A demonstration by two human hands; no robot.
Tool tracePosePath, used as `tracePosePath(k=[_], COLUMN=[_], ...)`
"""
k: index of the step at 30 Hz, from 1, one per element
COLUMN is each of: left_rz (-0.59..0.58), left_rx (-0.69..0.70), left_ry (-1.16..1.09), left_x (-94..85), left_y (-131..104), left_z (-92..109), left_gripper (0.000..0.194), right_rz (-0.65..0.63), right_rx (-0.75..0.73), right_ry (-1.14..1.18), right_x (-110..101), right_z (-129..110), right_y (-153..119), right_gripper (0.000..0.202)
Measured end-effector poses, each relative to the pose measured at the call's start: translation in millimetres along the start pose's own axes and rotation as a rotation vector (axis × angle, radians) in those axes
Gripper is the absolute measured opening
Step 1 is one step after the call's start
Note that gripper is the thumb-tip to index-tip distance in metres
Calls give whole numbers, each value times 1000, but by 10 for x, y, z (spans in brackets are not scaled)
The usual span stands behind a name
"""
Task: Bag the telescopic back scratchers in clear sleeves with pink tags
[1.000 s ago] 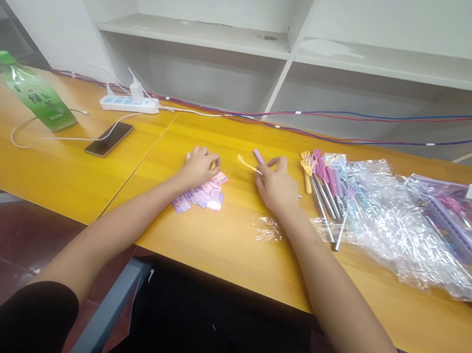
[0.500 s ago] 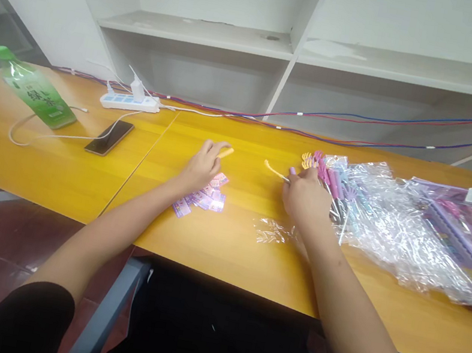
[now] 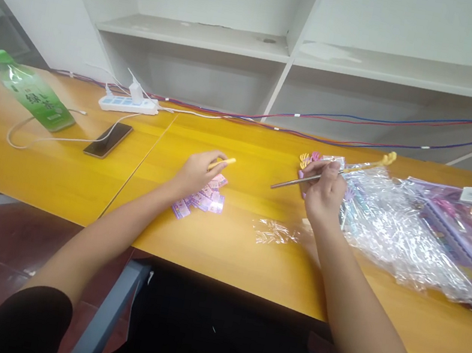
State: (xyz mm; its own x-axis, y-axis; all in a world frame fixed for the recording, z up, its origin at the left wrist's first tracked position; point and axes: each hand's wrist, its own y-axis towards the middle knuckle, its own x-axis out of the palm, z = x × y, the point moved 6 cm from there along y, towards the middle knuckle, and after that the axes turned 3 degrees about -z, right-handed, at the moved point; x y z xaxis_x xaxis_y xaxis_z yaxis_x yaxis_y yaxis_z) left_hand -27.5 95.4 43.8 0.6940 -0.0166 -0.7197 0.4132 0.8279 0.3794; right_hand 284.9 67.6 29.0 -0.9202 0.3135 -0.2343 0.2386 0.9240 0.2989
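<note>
My left hand is closed around a short yellow tube, perhaps a handle, above several small purple-and-pink printed cards. In my right hand, the fingers pinch a back scratcher with a metal rod and a yellow claw-shaped end. Its bare rod end points left, toward the yellow tube, and the two are apart. Behind my right fingers lie other back scratchers with yellow and pink claw ends, partly hidden by the hand.
Clear plastic wrapping and a purple packaged bundle cover the table's right side. A crumpled film scrap lies in front. To the left are a green bottle, a phone and a power strip. Cables run along the back.
My right hand has lifted and turned the back scratcher, so its yellow claw end now points right and its metal rod left. The left hand has shifted slightly, still holding the yellow tube.
</note>
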Motion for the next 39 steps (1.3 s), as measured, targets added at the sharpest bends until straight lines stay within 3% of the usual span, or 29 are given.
tracePosePath(k=[6, 12, 22, 29, 32, 39], left_rz=[60, 51, 35, -65, 10, 63], left_rx=[-5, -18, -82, -178, -210, -289], left_ry=[40, 7, -287, -554, -632, -1015], left_x=[-113, -48, 73, 209, 193, 169], left_y=[26, 33, -11, 31, 48, 52], left_z=[-12, -46, -33, -236, -309, -226], left_gripper=[31, 27, 20, 59, 65, 48], right_rz=[32, -47, -201, -160, -154, -190], right_rx=[69, 124, 116, 127, 141, 115], right_ry=[368, 418, 453, 529, 556, 563], right_x=[87, 195, 375, 359, 359, 402], right_z=[47, 2, -63, -34, -11, -39], right_y=[52, -14, -124, -121, -114, -131], right_gripper=[61, 55, 49, 42, 44, 44])
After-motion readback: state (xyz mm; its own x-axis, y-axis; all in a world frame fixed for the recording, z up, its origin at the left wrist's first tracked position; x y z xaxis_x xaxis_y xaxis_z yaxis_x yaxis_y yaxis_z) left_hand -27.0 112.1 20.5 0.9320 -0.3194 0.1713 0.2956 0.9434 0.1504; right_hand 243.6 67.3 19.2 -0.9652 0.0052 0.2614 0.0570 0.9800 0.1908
